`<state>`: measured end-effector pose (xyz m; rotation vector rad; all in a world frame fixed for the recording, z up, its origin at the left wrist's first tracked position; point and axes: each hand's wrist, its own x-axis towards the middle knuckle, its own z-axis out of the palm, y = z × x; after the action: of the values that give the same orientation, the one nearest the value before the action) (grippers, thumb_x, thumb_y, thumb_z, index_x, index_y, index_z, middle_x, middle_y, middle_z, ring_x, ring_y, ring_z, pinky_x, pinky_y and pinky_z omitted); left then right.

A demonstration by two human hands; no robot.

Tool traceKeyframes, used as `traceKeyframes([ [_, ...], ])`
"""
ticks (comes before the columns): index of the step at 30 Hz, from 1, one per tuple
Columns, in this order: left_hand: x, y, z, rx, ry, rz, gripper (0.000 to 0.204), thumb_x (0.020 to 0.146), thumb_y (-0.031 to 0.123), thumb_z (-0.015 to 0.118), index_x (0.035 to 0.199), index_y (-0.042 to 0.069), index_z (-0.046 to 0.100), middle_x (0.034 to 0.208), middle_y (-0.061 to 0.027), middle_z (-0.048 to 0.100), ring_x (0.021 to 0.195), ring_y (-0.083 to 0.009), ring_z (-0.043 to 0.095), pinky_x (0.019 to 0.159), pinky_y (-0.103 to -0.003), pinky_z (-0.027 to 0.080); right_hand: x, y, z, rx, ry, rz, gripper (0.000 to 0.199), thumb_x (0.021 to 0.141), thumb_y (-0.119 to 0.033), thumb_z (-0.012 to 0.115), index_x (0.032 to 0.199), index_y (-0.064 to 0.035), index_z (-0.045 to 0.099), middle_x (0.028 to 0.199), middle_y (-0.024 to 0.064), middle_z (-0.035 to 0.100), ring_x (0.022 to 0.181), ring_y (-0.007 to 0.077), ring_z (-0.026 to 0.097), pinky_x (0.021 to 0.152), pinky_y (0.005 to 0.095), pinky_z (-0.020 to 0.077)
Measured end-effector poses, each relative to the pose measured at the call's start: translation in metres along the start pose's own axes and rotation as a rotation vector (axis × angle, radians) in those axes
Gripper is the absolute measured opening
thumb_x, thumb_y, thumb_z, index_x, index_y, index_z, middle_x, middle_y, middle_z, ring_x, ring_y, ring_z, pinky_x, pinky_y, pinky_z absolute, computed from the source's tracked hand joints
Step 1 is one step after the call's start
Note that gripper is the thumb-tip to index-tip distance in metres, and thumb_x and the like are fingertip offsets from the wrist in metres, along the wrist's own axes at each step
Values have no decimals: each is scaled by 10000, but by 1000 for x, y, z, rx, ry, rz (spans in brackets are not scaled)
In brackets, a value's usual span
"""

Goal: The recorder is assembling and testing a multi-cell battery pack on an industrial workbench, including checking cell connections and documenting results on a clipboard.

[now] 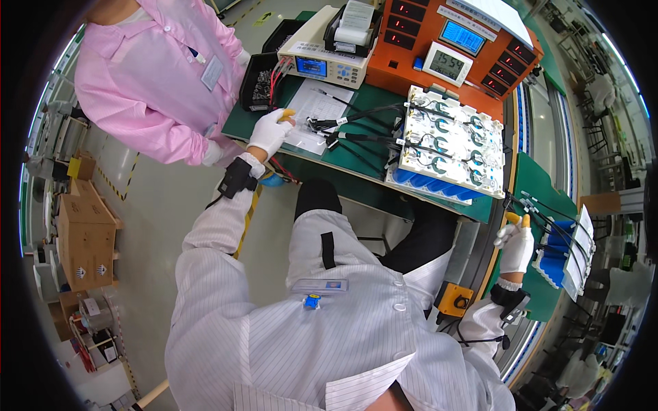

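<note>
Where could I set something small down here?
The green table has bare patches: one between the black bin and the left hand, another between the orange machine and the black cables. At right, the green board is bare beyond the blue block. It's crowded around the cable ends by the left hand, and at the blue block by the right hand.

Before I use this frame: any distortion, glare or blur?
Head view: fisheye bends the metal rail, corners go black. Head view: light strip glares at upper right. Head view: left hand and right hand look fairly crisp; clutter near the right rim looks softer.
</note>
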<state>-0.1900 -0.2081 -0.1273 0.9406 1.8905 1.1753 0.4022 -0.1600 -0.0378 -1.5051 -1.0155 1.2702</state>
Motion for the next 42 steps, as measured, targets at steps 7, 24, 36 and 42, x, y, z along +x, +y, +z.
traceKeyframes([
  [7, 58, 11, 47, 756, 87, 482, 244, 851, 141, 607, 1083, 99, 672, 1057, -182, 667, 978, -375, 633, 810, -436, 514, -20, 19, 29, -163, -242, -22, 411, 1031, -387, 468, 1044, -15, 640, 634, 45, 637, 452, 83, 542, 419, 184, 389],
  [24, 95, 21, 57, 967, 42, 249, 290, 875, 242, 601, 1160, 189, 607, 1010, -191, 685, 954, -392, 654, 777, -501, 526, -12, 41, 63, -168, -319, 164, 328, 1018, -312, 521, 1065, -2, 615, 629, 57, 631, 441, 90, 530, 422, 192, 399],
  [36, 45, 27, 39, 926, 141, 271, 190, 861, 177, 587, 1037, 118, 628, 982, -190, 677, 930, -395, 643, 785, -481, 519, -12, 53, 59, -161, -329, 148, 353, 1009, -344, 546, 1071, -4, 621, 627, 45, 628, 445, 81, 521, 430, 191, 389],
  [42, 5, 14, 32, 736, -178, 461, 232, 778, 137, 683, 996, 61, 691, 918, -184, 638, 865, -372, 629, 770, -426, 508, -16, 48, 73, -197, -385, 148, 370, 1014, -349, 537, 1062, 3, 639, 624, 37, 624, 453, 75, 517, 438, 192, 386],
])
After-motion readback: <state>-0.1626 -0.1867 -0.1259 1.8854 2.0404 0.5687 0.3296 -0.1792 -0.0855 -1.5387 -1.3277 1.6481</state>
